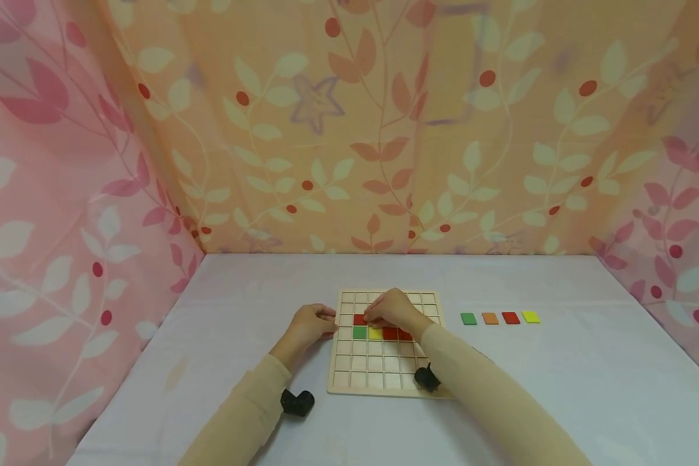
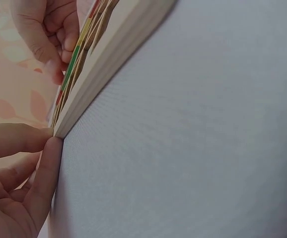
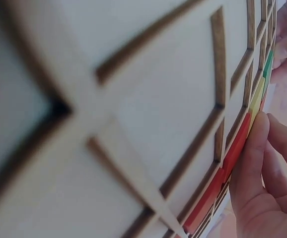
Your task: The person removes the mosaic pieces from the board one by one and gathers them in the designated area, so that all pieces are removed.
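A pale wooden grid board lies on the table in the head view. My left hand is at its left edge, thumb and a finger pinching the rim in the left wrist view. Over the board, my right hand has its fingertips close together, right at a red tile's right side. Cannot tell whether they hold a tile. In the row below sit a green tile, a yellow tile partly covered by the hand, and two red tiles.
Right of the board, four loose tiles lie in a row: green, orange, red and yellow. A white cloth covers the table. Patterned curtains stand behind and at both sides.
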`<state>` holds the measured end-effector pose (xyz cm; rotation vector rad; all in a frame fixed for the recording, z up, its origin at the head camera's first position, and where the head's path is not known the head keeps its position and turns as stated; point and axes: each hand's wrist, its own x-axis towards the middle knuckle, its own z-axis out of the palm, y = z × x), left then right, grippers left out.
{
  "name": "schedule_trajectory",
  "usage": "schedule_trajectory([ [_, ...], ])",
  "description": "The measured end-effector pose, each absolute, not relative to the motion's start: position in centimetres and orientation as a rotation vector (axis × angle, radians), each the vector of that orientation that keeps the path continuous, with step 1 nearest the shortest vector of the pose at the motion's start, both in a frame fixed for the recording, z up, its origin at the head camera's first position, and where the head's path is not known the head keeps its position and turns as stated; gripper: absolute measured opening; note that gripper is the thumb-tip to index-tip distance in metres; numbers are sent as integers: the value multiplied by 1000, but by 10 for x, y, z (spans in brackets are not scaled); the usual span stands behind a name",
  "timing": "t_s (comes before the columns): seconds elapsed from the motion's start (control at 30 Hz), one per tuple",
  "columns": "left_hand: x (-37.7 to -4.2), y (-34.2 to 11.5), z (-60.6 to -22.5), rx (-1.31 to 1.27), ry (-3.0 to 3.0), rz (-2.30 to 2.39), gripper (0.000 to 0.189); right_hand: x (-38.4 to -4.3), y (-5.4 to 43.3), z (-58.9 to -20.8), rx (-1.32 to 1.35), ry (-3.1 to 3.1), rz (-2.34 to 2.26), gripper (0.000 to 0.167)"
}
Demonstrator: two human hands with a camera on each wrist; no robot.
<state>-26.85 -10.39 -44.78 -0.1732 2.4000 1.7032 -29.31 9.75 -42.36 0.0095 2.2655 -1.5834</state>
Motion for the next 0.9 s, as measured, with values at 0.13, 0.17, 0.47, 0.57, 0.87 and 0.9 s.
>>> schedule_trajectory([
  [0.13,-269,-104,-449,-177,2404,1704,28,-294,98,-423,-5,2274,-1562,13],
  [0.17,-269,-104,-449,-174,2402,1704,28,-294,98,-423,-4,2270,-1566,13],
  [0.47,-270,-104,-449,-180,2402,1704,26,-291,98,-421,23,2242,-1610,12],
  [0.57,-270,-105,-449,-182,2406,1697,26,-290,96,-421,37,2273,-1606,12],
  [0.87,-270,-105,-451,-178,2385,1702,28,-290,86,-424,74,2336,-1611,11],
  [0.9,-270,-105,-451,-180,2381,1705,28,-290,85,-424,71,2339,-1617,11],
])
